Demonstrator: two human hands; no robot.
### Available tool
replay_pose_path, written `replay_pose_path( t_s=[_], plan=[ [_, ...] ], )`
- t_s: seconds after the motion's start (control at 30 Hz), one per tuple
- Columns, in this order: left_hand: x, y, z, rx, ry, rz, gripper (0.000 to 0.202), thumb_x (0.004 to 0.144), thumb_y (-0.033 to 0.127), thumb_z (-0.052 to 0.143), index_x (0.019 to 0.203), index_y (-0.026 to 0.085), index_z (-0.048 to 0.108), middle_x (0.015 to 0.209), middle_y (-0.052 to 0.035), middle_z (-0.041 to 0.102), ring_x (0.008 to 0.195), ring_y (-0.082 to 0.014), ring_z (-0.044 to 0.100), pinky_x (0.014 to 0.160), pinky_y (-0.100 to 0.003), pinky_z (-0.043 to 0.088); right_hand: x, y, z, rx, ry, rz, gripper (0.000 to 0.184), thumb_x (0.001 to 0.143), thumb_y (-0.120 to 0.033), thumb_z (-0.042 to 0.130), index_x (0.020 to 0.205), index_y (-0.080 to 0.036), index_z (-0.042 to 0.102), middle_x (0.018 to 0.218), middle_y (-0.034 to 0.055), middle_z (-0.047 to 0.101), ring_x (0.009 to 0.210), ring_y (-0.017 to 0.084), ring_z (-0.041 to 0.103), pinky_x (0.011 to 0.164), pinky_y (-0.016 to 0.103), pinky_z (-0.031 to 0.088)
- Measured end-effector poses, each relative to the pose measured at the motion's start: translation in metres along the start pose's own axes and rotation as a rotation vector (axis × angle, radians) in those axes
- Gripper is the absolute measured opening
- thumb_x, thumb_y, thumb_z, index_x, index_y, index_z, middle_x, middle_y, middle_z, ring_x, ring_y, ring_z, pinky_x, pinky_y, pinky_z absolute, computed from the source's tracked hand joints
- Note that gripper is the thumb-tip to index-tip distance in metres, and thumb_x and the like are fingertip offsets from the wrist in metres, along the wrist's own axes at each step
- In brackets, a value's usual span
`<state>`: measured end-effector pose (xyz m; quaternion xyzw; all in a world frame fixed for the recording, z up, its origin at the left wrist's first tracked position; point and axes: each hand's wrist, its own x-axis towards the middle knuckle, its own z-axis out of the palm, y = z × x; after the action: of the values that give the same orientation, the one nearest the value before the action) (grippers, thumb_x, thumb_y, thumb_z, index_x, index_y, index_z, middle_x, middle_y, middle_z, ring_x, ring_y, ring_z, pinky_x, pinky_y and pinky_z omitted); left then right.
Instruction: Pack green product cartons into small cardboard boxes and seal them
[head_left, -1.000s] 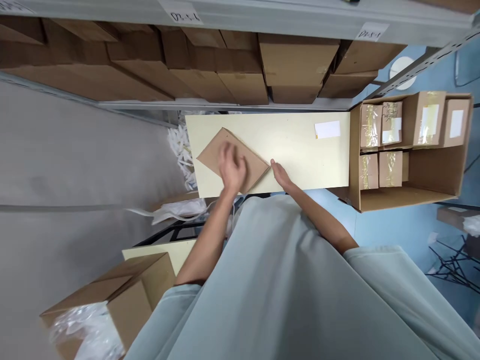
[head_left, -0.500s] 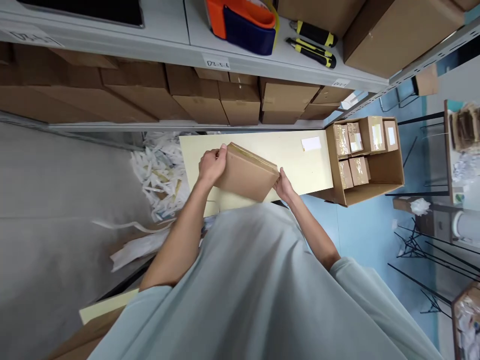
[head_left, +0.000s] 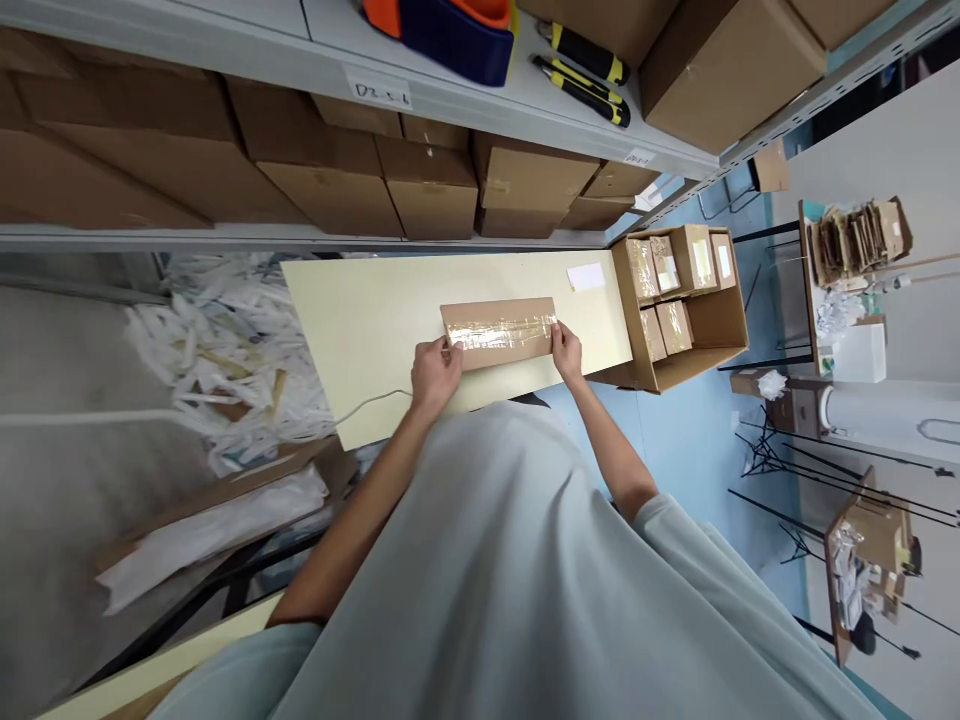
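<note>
A flat brown cardboard box [head_left: 502, 350] with shiny clear tape across its upward face is held over the pale yellow tabletop [head_left: 360, 320]. My left hand [head_left: 437, 375] grips its left end, thumb near the tape's end. At the opposite end, the fingers and thumb of my right hand [head_left: 566, 350] are closed on the edge. A white label [head_left: 586, 277] lies on the tabletop behind my right hand. Just right of the tabletop stands an open carton [head_left: 701, 370] with several taped small boxes [head_left: 677, 326] inside.
A grey shelf [head_left: 442, 110] runs along the far side, carrying brown boxes [head_left: 540, 180], two utility knives [head_left: 585, 75] and an orange-and-blue tape dispenser [head_left: 457, 35]. Shredded paper [head_left: 217, 350] is heaped at left. A thin cable [head_left: 371, 402] crosses the tabletop's near left part.
The box has turned between my hands, so its taped face now shows instead of the plain one. Both hands keep hold of its ends. The view has shifted.
</note>
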<state>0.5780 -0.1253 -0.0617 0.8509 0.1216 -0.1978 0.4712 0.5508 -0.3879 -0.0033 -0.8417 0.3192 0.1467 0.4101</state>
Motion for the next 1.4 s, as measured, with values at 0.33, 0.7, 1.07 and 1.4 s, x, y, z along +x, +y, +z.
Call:
replay_pose_path(
  t_s=[0.33, 0.7, 1.07, 1.4],
  plan=[
    [0.01, 0.015, 0.035, 0.035, 0.129, -0.235, 0.092, 0.068, 0.086, 0.098, 0.125, 0.022, 0.065, 0.127, -0.0279, 0.083, 0.131, -0.0554, 0.077, 0.11, -0.066, 0.065, 0.031, -0.003, -0.001, -0.212, -0.096, 0.019, 0.082, 0.105, -0.083, 0.07, 0.156, -0.019, 0.061, 0.144, 0.0235, 0.081, 0.149, 0.046, 0.071, 0.134, 0.063, 0.048],
    [0.004, 0.047, 0.032, -0.001, 0.126, -0.069, 0.071, 0.106, 0.073, 0.062, 0.151, 0.018, 0.066, 0.14, -0.0193, 0.082, 0.134, -0.0369, 0.077, 0.115, -0.047, 0.063, 0.049, 0.018, -0.029, -0.204, -0.246, -0.07, 0.078, 0.117, -0.076, 0.053, 0.172, -0.021, 0.05, 0.146, 0.0202, 0.083, 0.145, 0.044, 0.075, 0.13, 0.06, 0.054],
    [0.03, 0.06, 0.072, 0.073, 0.211, -0.311, 0.04, 0.085, 0.031, 0.071, 0.122, 0.018, 0.077, 0.122, -0.0144, 0.084, 0.118, -0.0312, 0.083, 0.113, -0.045, 0.066, 0.103, 0.062, -0.062, 0.037, -0.429, -0.204, 0.081, 0.114, -0.049, 0.052, 0.19, -0.029, 0.031, 0.196, 0.0027, 0.036, 0.183, 0.03, 0.034, 0.148, 0.056, 0.036],
    [0.024, 0.097, 0.088, 0.078, 0.493, 0.021, 0.058, 0.098, 0.027, 0.056, 0.154, 0.02, 0.072, 0.159, -0.0209, 0.071, 0.146, -0.0386, 0.073, 0.127, -0.057, 0.061, 0.18, 0.092, -0.085, -0.092, -0.451, -0.363, 0.059, 0.113, -0.02, 0.044, 0.168, -0.018, 0.066, 0.188, 0.0097, 0.051, 0.181, 0.023, 0.039, 0.155, 0.049, 0.021]
  ],
)
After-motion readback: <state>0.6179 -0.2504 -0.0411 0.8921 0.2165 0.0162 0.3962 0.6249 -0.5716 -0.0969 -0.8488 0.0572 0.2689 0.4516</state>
